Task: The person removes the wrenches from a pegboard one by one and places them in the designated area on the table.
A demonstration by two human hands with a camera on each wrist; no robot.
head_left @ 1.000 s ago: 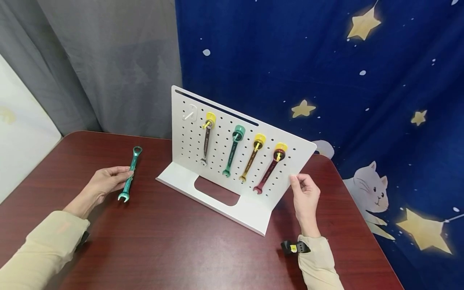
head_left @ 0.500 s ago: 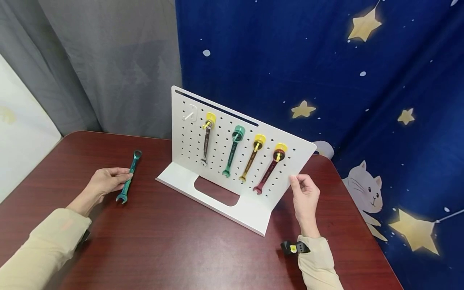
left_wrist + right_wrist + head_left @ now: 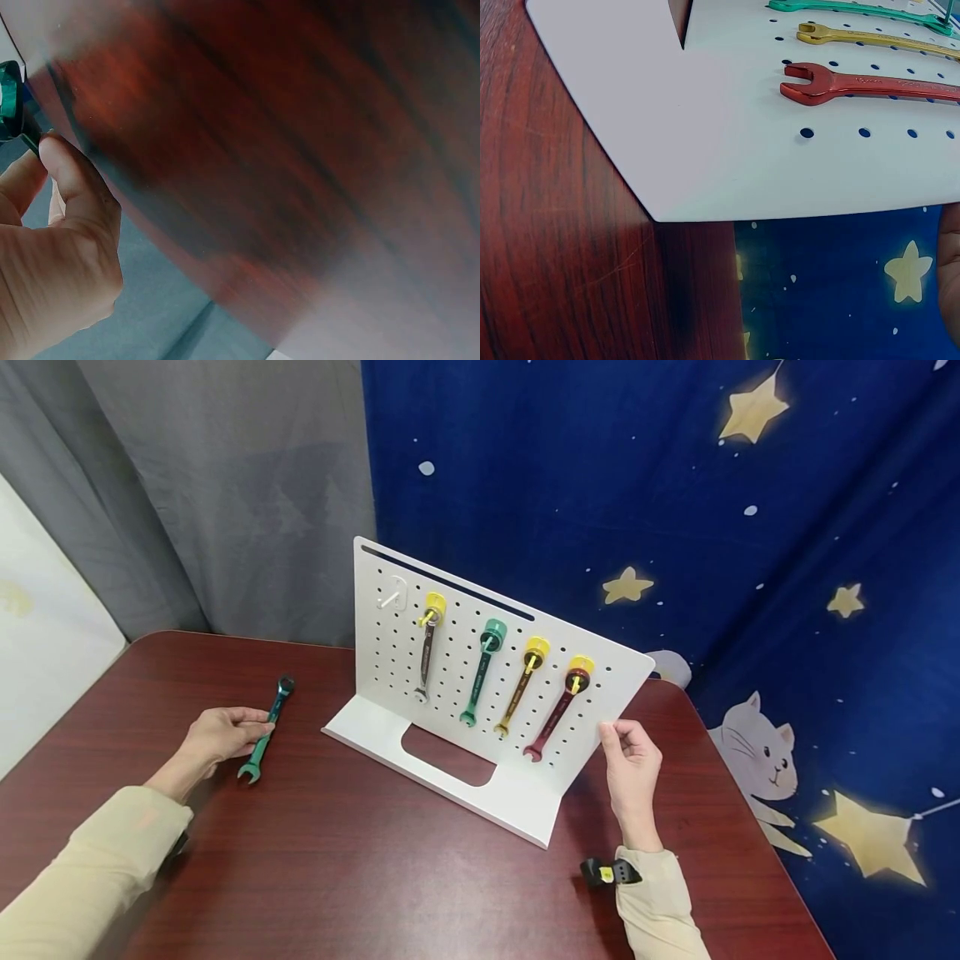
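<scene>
In the head view my left hand (image 3: 217, 739) pinches a teal combination wrench (image 3: 258, 750) by its shank, left of the board. Its open end points toward me and its ring end away. The left wrist view shows part of the wrench (image 3: 10, 101) at the thumb and fingers. My right hand (image 3: 632, 770) pinches the right edge of a white pegboard stand (image 3: 465, 677). Four hooks on it are beyond doubt used: a silver wrench (image 3: 427, 656), a green wrench (image 3: 477, 685), a gold wrench (image 3: 517, 693) and a red wrench (image 3: 553, 722) hang there.
A bare white hook (image 3: 390, 599) sits at the pegboard's upper left. The stand's base rests on the dark red wooden table (image 3: 360, 877). Behind hang a grey curtain (image 3: 247, 502) and a blue star-patterned curtain (image 3: 510, 468).
The teal wrench has tilted slightly in my left hand, its open end shifting a little left and toward me. My right hand and the pegboard have stayed in place.
</scene>
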